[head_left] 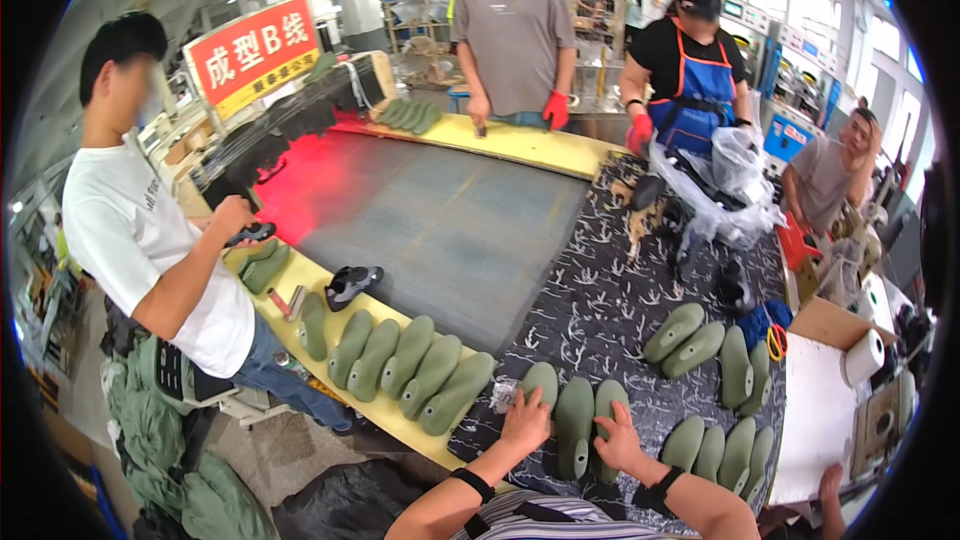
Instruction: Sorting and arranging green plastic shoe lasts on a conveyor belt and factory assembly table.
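Three green shoe lasts lie side by side on the dark patterned cloth [620, 300] at the near edge of the table. My left hand [525, 422] rests with fingers spread on the left last [541, 382]. Fingers of my right hand [618, 443] lie on the right last [608, 402]. The middle last [574, 425] lies between both hands. Each wrist carries a black band.
A row of green lasts [405, 365] lies on the yellow edge, more lasts [720, 360] to the right. A black shoe [352, 283] sits beside the grey conveyor belt [450, 230]. A person in white stands left; three people are across. A cardboard box [835, 325] and paper roll [863, 357] are right.
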Available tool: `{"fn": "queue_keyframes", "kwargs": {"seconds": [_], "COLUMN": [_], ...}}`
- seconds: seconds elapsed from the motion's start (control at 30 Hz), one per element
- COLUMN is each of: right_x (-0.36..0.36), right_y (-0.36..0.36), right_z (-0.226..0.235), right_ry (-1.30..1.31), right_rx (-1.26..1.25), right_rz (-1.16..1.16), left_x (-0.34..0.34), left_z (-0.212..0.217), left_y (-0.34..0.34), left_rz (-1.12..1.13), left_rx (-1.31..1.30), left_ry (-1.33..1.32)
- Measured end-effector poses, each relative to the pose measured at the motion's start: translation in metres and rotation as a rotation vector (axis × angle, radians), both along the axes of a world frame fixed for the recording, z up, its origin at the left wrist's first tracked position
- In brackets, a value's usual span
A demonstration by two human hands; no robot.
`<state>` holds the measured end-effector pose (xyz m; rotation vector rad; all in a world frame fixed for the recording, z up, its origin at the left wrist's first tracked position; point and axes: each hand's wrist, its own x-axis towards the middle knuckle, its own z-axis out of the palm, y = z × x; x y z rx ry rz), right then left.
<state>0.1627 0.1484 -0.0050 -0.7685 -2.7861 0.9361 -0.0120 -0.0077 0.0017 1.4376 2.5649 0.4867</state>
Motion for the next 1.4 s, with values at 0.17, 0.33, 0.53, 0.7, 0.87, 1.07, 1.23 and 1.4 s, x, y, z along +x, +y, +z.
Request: {"fn": "queue_keyframes", "kwargs": {"seconds": [0.17,0.33,0.53,0.7,0.87,1.07,1.23,1.4], "right_x": [0.002,0.003,0.003,0.004,0.006,0.006,-0.002,0.0], "right_y": [0.004,-0.002,-0.001,0.0,-0.004,0.0,0.0,-0.001], "right_z": [-0.004,0.002,0.004,0.004,0.004,-0.001,0.002,-0.007], "right_ry": [0.023,-0.021,-0.033,-0.049,-0.039,-0.024,0.022,0.043], "right_rx": [0.053,0.016,0.029,0.018,0.014,0.043,-0.005,0.032], "right_rz": [0.002,0.001,-0.019,-0.017,-0.018,-0.028,0.003,-0.01], "left_x": [0.0,0.002,0.001,0.004,0.005,0.004,-0.001,0.002], "left_z": [-0.006,-0.008,-0.004,0.009,-0.003,-0.005,-0.001,0.0], "left_y": [0.005,0.0,0.002,0.003,-0.001,0.003,0.004,0.0], "left_rz": [-0.024,-0.011,-0.027,-0.017,-0.025,-0.029,0.016,0.013], "left_rx": [-0.001,-0.067,-0.064,-0.062,-0.033,-0.059,-0.094,-0.098], "left_ry": [0.02,-0.034,-0.032,-0.041,0.025,0.0,-0.009,0.008]}}
